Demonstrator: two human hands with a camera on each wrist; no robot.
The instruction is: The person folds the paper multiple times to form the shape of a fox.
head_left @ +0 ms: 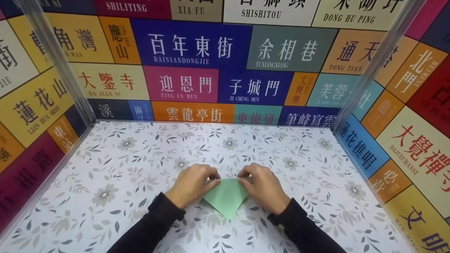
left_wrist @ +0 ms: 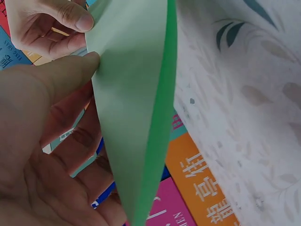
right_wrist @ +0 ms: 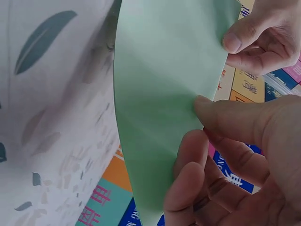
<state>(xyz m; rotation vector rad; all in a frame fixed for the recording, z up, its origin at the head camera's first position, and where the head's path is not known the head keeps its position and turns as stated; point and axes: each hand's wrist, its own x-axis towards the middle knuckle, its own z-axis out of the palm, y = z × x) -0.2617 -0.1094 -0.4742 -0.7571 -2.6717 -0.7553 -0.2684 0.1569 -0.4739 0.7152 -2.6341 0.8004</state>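
A sheet of light green paper (head_left: 227, 196), folded so that one corner points toward the person, is held just over the patterned table in the head view. My left hand (head_left: 195, 182) pinches its far edge on the left between thumb and fingers. On the right of that same edge, my right hand (head_left: 264, 186) pinches the paper likewise. In the left wrist view the paper (left_wrist: 129, 84) shows a brighter green strip along one side, where a second layer stands apart. The right wrist view shows the thumb on the paper's face (right_wrist: 160, 70), with fingers behind and beside it.
The table (head_left: 140, 161) has a white cover printed with grey leaves and flowers. Colourful panels with Chinese lettering (head_left: 191, 44) stand behind it and along both sides. Clear corner strips (head_left: 365, 80) join the panels.
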